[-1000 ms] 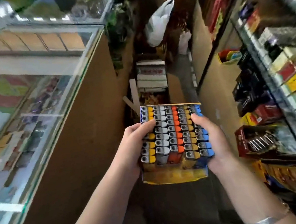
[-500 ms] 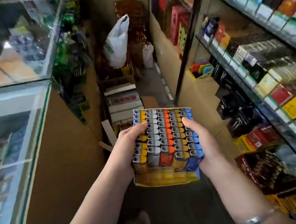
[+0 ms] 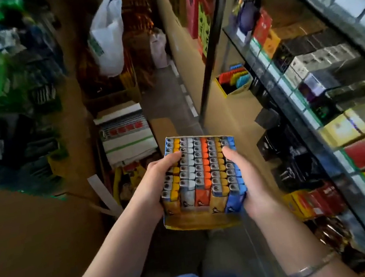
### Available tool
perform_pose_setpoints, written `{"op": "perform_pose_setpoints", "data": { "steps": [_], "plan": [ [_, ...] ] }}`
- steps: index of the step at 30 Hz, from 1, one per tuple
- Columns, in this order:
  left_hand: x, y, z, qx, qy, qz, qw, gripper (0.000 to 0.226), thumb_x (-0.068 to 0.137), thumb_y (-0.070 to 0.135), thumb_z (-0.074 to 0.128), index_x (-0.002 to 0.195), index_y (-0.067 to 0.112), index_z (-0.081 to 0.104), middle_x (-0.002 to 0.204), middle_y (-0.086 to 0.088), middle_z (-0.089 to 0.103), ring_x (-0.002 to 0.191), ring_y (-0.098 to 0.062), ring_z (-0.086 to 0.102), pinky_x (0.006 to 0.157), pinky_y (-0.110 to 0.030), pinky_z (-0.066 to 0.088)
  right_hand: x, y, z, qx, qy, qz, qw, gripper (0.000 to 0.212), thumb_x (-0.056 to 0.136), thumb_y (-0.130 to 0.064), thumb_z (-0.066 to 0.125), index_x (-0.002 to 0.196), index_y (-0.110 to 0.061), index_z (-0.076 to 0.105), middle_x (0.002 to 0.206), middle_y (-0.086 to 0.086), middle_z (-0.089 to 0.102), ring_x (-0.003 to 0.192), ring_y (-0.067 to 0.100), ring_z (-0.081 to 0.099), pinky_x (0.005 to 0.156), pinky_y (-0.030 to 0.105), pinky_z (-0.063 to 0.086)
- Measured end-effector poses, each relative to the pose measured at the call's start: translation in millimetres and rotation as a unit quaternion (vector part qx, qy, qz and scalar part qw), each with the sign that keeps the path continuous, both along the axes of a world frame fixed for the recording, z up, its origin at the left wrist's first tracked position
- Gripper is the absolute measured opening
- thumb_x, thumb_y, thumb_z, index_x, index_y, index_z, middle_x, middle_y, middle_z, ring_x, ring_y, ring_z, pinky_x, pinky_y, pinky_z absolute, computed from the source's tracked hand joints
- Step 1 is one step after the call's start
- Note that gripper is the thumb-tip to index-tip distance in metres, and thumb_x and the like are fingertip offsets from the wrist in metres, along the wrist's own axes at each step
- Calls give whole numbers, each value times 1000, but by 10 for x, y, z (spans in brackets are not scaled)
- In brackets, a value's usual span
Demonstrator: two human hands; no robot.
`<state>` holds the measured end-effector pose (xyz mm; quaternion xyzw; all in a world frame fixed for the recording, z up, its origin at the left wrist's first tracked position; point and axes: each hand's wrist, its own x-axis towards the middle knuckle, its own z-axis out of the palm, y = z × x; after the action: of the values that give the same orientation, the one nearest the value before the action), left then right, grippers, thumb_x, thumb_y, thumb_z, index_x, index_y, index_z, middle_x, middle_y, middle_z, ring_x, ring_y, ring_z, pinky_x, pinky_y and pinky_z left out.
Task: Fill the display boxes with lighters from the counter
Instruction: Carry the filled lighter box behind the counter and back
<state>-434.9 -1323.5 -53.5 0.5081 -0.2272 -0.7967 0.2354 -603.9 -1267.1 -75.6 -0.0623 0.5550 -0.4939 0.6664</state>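
A yellow cardboard display box (image 3: 199, 219) packed with rows of lighters (image 3: 202, 170) in yellow, white, orange and blue is held in front of me, above the aisle floor. My left hand (image 3: 159, 181) grips its left side, thumb lying across the lighter tops. My right hand (image 3: 244, 176) grips the right side, thumb on the lighters too. Another yellow box of coloured lighters (image 3: 234, 82) stands on the right-hand shelf further away.
Glass shelves (image 3: 300, 104) at right carry many packets and boxes. A brown counter wall (image 3: 34, 239) runs along the left. Cartons (image 3: 125, 134) and a white plastic bag (image 3: 110, 36) crowd the narrow aisle ahead.
My view has swung right, away from the glass counter toward the shelves. Both hands keep the same grip on the full box, which stays in front of me.
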Motion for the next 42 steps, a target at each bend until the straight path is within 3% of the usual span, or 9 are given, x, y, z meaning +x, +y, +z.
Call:
{"op": "perform_pose_setpoints", "data": {
  "steps": [4, 7, 15, 19, 29, 33, 36, 40, 42],
  "plan": [
    [-596, -472, -102, 15, -7, 1, 1000, 41, 78, 37, 67, 110, 12, 62, 101, -13, 71, 92, -31, 69, 77, -43, 56, -618, -462, -92, 20, -4, 33, 999, 44, 66, -51, 69, 98, -21, 74, 104, 11, 71, 94, 28, 69, 73, 38, 55],
    [-1023, -802, -250, 6, -41, 15, 999, 60, 72, 40, 74, 120, 15, 48, 106, -13, 69, 90, -31, 69, 83, -49, 54, -1040, -789, -183, 33, -4, 46, 998, 45, 68, -48, 67, 101, -19, 73, 105, 12, 71, 93, 28, 69, 72, 37, 55],
    [-1725, -1534, -738, 16, -28, -60, 998, 43, 82, 34, 67, 115, 31, 40, 97, -6, 68, 73, -20, 71, 50, -26, 55, -1749, -1434, -705, 52, -37, 21, 998, 49, 75, -38, 65, 118, -15, 60, 107, 15, 69, 92, 30, 69, 68, 39, 56],
    [-1893, -1769, -1088, 19, -16, -97, 995, 56, 81, 26, 67, 125, 30, 34, 103, -8, 70, 87, -25, 70, 66, -34, 59, -1863, -1590, -1085, 67, -35, -18, 997, 50, 68, -41, 69, 112, -19, 63, 105, 12, 70, 93, 31, 69, 72, 41, 55],
    [-2180, -2428, -2027, 18, -38, -169, 985, 66, 74, 47, 64, 130, 19, 44, 108, -9, 70, 92, -26, 69, 66, -31, 56, -2033, -2156, -1944, 62, -2, -141, 988, 59, 60, -35, 68, 115, -16, 63, 109, 13, 69, 98, 33, 66, 90, 51, 50],
    [-2330, -2649, -2372, -52, -44, -161, 985, 57, 77, 37, 64, 126, 10, 54, 111, -12, 68, 103, -30, 64, 97, -44, 46, -2090, -2398, -2243, 65, -2, -179, 982, 42, 80, -28, 60, 120, -14, 61, 111, 14, 68, 102, 33, 65, 93, 50, 48],
    [-2401, -2737, -2555, -93, -58, -176, 978, 66, 69, 43, 62, 120, 3, 55, 114, -16, 64, 108, -32, 59, 103, -46, 38, -2175, -2562, -2401, 71, 8, -217, 974, 37, 85, -30, 56, 118, -14, 62, 105, 11, 71, 95, 30, 68, 84, 43, 53],
    [-2497, -2838, -2801, -113, -38, -155, 981, 32, 75, 27, 66, 103, 13, 63, 86, -2, 68, 85, -18, 63, 92, -40, 44, -2243, -2623, -2598, 74, 10, -275, 959, 41, 85, -35, 55, 122, -19, 58, 109, 10, 69, 98, 30, 66, 90, 47, 50],
    [-2546, -2844, -2904, -123, -28, -145, 981, 19, 79, 14, 65, 98, 17, 63, 85, 1, 68, 85, -17, 63, 92, -39, 44, -2209, -2592, -2676, 76, 6, -317, 945, 44, 83, -37, 59, 124, -22, 55, 113, 10, 67, 101, 31, 64, 94, 52, 47]
  ]
}}
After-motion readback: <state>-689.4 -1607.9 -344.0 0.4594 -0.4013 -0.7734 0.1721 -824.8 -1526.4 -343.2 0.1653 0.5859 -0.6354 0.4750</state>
